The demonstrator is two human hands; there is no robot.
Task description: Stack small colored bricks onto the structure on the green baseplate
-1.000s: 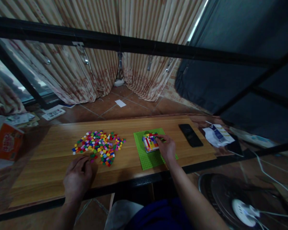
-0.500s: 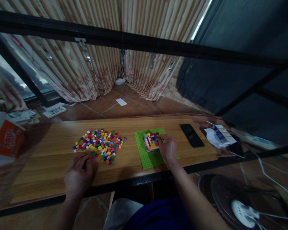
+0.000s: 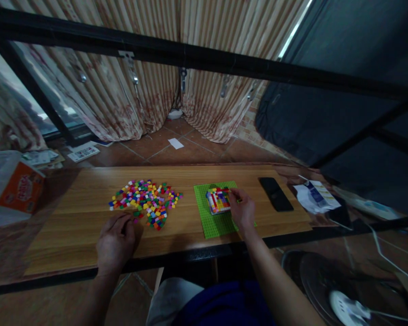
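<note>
A small block-shaped build of colourful toy bricks point(image 3: 219, 202) sits on a green studded baseplate point(image 3: 209, 228), toward the right half of the wooden table. My right hand point(image 3: 243, 212) is at its right side, thumb and fingers pinched by the top edge; whatever they hold is too small to make out. To the left, a loose pile of tiny multicoloured bricks point(image 3: 146, 197) is spread out. My left hand point(image 3: 115, 240) rests on the table just below that pile, fingers curled in close to a few stray bricks. Its fingertips are partly hidden, so any brick in them does not show.
A black phone point(image 3: 275, 194) lies right of the baseplate. Crumpled white packaging point(image 3: 315, 196) is beyond the table's right end. An orange-labelled box point(image 3: 22, 188) stands off the left end. A dark metal bar point(image 3: 204, 56) crosses ahead, before curtains point(image 3: 156, 99).
The view has shifted slightly, moving the scene rightward. My right fingertips have drawn back a little to the right, uncovering more of the build's top. My left hand stays by the pile.
</note>
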